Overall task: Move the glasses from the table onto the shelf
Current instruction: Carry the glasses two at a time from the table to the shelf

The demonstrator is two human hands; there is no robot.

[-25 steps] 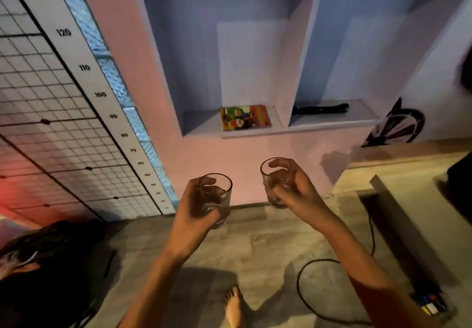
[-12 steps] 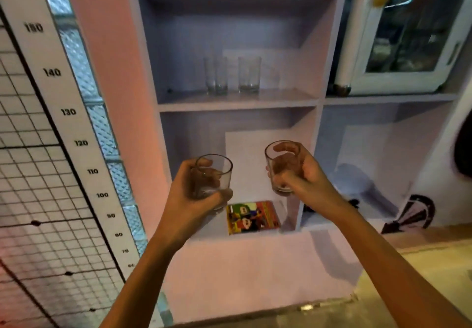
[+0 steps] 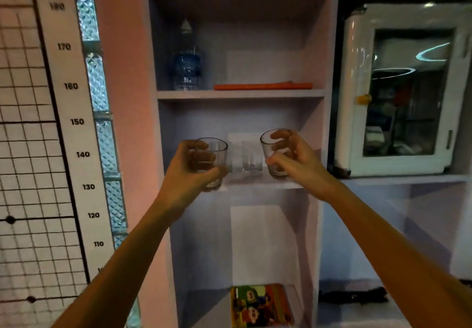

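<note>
My left hand (image 3: 190, 171) grips a clear short glass (image 3: 213, 160), held upright just in front of the middle shelf board (image 3: 255, 184). My right hand (image 3: 293, 160) grips a second clear glass (image 3: 274, 153), whose base is at the shelf board's level near its right end. Between the two held glasses, a clear glass (image 3: 251, 155) stands on that shelf further back; another one beside it is mostly hidden behind my left hand's glass.
A water bottle (image 3: 187, 59) and a flat orange item (image 3: 263, 86) occupy the shelf above. A colourful book (image 3: 260, 306) lies on the lower shelf. A white glass-door cabinet (image 3: 401, 90) stands right. A height chart (image 3: 74, 123) covers the left wall.
The view has tilted up from the floor to the shelves. Both hands have risen with their glasses from the lower shelf's height to the middle shelf.
</note>
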